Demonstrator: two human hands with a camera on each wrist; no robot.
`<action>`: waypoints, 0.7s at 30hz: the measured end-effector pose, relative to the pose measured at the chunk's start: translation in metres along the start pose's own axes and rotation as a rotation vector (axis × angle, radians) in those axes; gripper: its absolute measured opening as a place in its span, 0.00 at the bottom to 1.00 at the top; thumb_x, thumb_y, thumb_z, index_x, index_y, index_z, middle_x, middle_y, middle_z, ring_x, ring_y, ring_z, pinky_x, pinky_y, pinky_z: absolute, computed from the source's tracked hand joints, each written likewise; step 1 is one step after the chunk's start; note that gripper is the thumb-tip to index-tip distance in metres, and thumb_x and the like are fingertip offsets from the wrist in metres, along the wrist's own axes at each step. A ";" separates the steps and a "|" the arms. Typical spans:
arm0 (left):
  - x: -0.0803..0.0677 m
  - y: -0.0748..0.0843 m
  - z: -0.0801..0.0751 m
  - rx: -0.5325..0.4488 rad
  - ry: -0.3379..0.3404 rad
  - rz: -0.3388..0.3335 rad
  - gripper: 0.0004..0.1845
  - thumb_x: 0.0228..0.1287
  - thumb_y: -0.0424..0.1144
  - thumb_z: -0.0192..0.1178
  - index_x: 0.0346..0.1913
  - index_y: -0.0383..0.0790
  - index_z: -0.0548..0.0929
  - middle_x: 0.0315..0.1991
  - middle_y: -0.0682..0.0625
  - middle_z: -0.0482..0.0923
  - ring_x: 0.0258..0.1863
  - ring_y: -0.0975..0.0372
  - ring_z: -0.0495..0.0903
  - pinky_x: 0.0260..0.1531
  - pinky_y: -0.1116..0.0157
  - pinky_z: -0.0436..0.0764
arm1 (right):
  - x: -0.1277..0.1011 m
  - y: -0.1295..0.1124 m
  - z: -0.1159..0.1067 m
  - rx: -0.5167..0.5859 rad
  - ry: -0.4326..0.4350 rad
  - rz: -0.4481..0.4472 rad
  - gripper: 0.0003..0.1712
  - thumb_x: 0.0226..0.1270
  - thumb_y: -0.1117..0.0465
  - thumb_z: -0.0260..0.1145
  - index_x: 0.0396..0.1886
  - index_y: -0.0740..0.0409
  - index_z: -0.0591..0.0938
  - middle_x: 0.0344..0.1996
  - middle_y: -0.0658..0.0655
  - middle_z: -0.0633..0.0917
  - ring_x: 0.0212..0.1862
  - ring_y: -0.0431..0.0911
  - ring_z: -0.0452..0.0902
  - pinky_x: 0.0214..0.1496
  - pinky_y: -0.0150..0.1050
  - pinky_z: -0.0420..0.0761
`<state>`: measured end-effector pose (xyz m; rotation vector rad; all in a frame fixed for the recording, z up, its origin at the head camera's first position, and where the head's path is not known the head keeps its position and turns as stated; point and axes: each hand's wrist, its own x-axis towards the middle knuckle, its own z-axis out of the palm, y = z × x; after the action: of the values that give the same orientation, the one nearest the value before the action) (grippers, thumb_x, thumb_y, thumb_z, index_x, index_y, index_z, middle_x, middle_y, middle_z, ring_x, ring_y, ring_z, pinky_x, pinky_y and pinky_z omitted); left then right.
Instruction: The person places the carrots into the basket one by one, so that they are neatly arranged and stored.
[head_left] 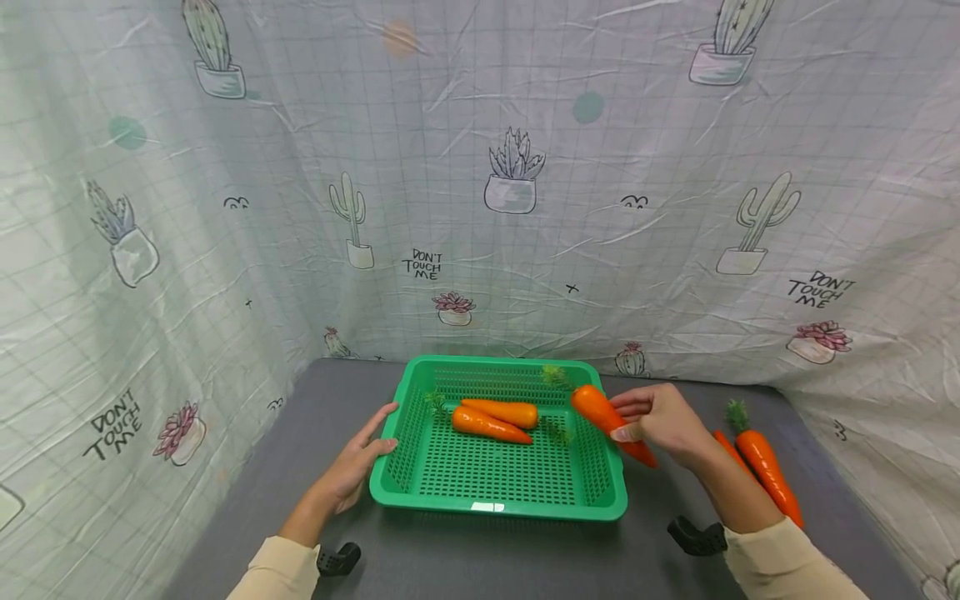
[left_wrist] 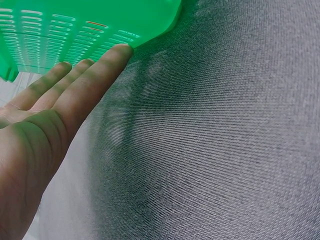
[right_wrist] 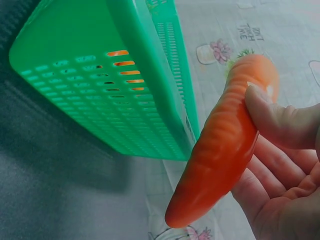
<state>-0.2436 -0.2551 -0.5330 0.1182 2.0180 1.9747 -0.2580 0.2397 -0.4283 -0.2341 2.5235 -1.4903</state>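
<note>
A green slotted basket (head_left: 420, 492) sits on the grey table and holds two orange carrots (head_left: 491, 423) side by side. My right hand (head_left: 660, 421) grips a third carrot (head_left: 600, 410) over the basket's right rim, leafy end toward the back; the right wrist view shows the thumb pressed on this carrot (right_wrist: 225, 150) beside the basket wall (right_wrist: 125, 100). My left hand (head_left: 356, 467) lies flat with straight fingers (left_wrist: 90, 80) touching the basket's left side (left_wrist: 75, 35).
Two more carrots (head_left: 765, 462) lie on the table right of my right forearm. A cactus-print cloth (head_left: 510, 183) walls in the back and both sides. Grey tabletop (left_wrist: 210, 150) stretches in front of the basket.
</note>
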 end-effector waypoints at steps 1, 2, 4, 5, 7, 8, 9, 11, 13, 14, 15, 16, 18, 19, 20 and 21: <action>0.000 0.000 0.000 0.000 -0.004 0.000 0.40 0.78 0.40 0.53 0.85 0.61 0.48 0.79 0.30 0.51 0.53 0.53 0.84 0.46 0.55 0.86 | 0.000 0.000 0.000 -0.004 -0.005 -0.001 0.32 0.56 0.69 0.79 0.61 0.73 0.82 0.54 0.71 0.88 0.51 0.56 0.88 0.47 0.47 0.89; 0.000 0.000 0.000 0.000 -0.006 0.000 0.40 0.78 0.40 0.53 0.85 0.61 0.48 0.79 0.29 0.51 0.53 0.54 0.84 0.46 0.55 0.86 | 0.001 -0.001 0.001 -0.007 -0.007 -0.001 0.31 0.56 0.69 0.79 0.61 0.73 0.82 0.53 0.71 0.88 0.51 0.56 0.88 0.48 0.47 0.89; 0.000 -0.001 0.000 -0.001 -0.003 -0.003 0.40 0.78 0.40 0.53 0.85 0.61 0.48 0.78 0.29 0.53 0.52 0.54 0.85 0.46 0.55 0.86 | 0.001 -0.002 0.002 -0.013 -0.012 -0.004 0.31 0.56 0.68 0.79 0.61 0.73 0.83 0.53 0.70 0.88 0.51 0.56 0.88 0.49 0.47 0.89; 0.001 -0.001 0.000 -0.002 0.001 -0.004 0.40 0.78 0.40 0.53 0.85 0.61 0.48 0.78 0.29 0.54 0.52 0.54 0.85 0.46 0.55 0.86 | 0.001 -0.002 0.002 -0.017 -0.018 -0.011 0.31 0.56 0.68 0.79 0.61 0.73 0.83 0.53 0.71 0.88 0.51 0.56 0.88 0.49 0.48 0.89; 0.001 -0.001 0.000 -0.005 0.001 -0.008 0.40 0.78 0.40 0.53 0.85 0.62 0.48 0.78 0.29 0.55 0.52 0.54 0.85 0.46 0.54 0.86 | 0.002 -0.003 0.003 -0.020 -0.026 -0.021 0.32 0.56 0.69 0.79 0.61 0.73 0.83 0.53 0.71 0.88 0.51 0.57 0.88 0.49 0.49 0.88; 0.001 -0.001 0.000 -0.006 0.000 -0.007 0.40 0.78 0.40 0.54 0.85 0.62 0.48 0.77 0.29 0.55 0.52 0.54 0.85 0.46 0.54 0.86 | 0.002 -0.004 0.004 -0.018 -0.029 -0.023 0.31 0.55 0.69 0.79 0.60 0.73 0.83 0.53 0.71 0.88 0.51 0.57 0.88 0.50 0.49 0.88; 0.001 -0.001 0.000 -0.008 0.000 -0.006 0.40 0.78 0.40 0.54 0.85 0.62 0.48 0.77 0.28 0.56 0.52 0.54 0.85 0.46 0.54 0.87 | 0.002 -0.004 0.004 -0.019 -0.032 -0.026 0.31 0.55 0.69 0.79 0.60 0.73 0.83 0.53 0.71 0.88 0.51 0.57 0.88 0.50 0.49 0.88; 0.000 -0.001 0.000 -0.010 -0.008 -0.001 0.40 0.78 0.40 0.53 0.85 0.62 0.47 0.77 0.28 0.56 0.52 0.53 0.85 0.46 0.54 0.87 | 0.003 -0.005 0.006 -0.015 -0.038 -0.027 0.31 0.55 0.69 0.79 0.60 0.74 0.83 0.52 0.71 0.89 0.51 0.57 0.88 0.50 0.49 0.88; 0.000 -0.001 0.000 -0.010 -0.017 0.004 0.40 0.79 0.40 0.53 0.85 0.62 0.47 0.76 0.26 0.56 0.52 0.53 0.85 0.46 0.54 0.87 | 0.004 -0.006 0.008 -0.013 -0.044 -0.027 0.31 0.55 0.70 0.80 0.59 0.75 0.83 0.51 0.71 0.89 0.51 0.57 0.89 0.50 0.49 0.88; 0.000 -0.001 -0.001 -0.011 -0.020 0.007 0.40 0.79 0.40 0.53 0.85 0.61 0.46 0.76 0.26 0.57 0.52 0.52 0.86 0.45 0.54 0.87 | 0.005 -0.006 0.008 -0.013 -0.047 -0.024 0.31 0.55 0.70 0.80 0.59 0.75 0.83 0.51 0.70 0.89 0.50 0.56 0.89 0.50 0.49 0.89; 0.000 -0.001 -0.001 -0.011 -0.022 0.008 0.40 0.79 0.40 0.53 0.85 0.61 0.46 0.76 0.26 0.57 0.52 0.52 0.86 0.45 0.54 0.87 | 0.005 -0.007 0.009 -0.014 -0.047 -0.023 0.31 0.54 0.70 0.80 0.59 0.75 0.83 0.51 0.70 0.89 0.50 0.56 0.89 0.50 0.49 0.89; 0.000 -0.002 -0.001 -0.010 -0.023 0.008 0.40 0.79 0.40 0.53 0.85 0.61 0.46 0.75 0.25 0.58 0.52 0.52 0.86 0.45 0.54 0.87 | 0.006 -0.007 0.010 -0.014 -0.050 -0.023 0.31 0.54 0.70 0.80 0.58 0.75 0.83 0.50 0.70 0.89 0.50 0.57 0.89 0.50 0.49 0.89; 0.000 -0.002 -0.001 -0.008 -0.021 0.008 0.40 0.79 0.41 0.53 0.85 0.61 0.46 0.76 0.26 0.57 0.52 0.52 0.86 0.45 0.54 0.87 | 0.007 -0.008 0.011 -0.016 -0.056 -0.027 0.30 0.53 0.70 0.80 0.58 0.75 0.84 0.50 0.70 0.89 0.51 0.57 0.88 0.50 0.49 0.89; 0.000 -0.002 -0.001 -0.007 -0.021 0.007 0.40 0.79 0.41 0.53 0.85 0.61 0.46 0.76 0.26 0.57 0.52 0.52 0.86 0.45 0.54 0.87 | 0.008 -0.008 0.012 -0.017 -0.058 -0.030 0.30 0.53 0.70 0.80 0.58 0.75 0.84 0.50 0.71 0.89 0.51 0.57 0.88 0.50 0.49 0.89; 0.000 -0.001 -0.001 -0.006 -0.019 0.005 0.40 0.79 0.41 0.53 0.85 0.62 0.46 0.76 0.26 0.56 0.52 0.53 0.85 0.45 0.54 0.87 | 0.008 -0.009 0.013 -0.019 -0.060 -0.032 0.30 0.53 0.70 0.81 0.57 0.75 0.84 0.50 0.71 0.89 0.51 0.57 0.88 0.50 0.49 0.89; 0.000 -0.001 -0.001 -0.007 -0.017 0.004 0.40 0.79 0.41 0.53 0.85 0.62 0.47 0.76 0.27 0.56 0.52 0.53 0.85 0.45 0.54 0.87 | 0.008 -0.010 0.014 -0.021 -0.062 -0.035 0.30 0.53 0.71 0.81 0.57 0.74 0.84 0.50 0.71 0.89 0.51 0.58 0.88 0.49 0.49 0.89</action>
<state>-0.2440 -0.2556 -0.5341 0.1368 2.0013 1.9763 -0.2623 0.2214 -0.4269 -0.3239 2.4997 -1.4467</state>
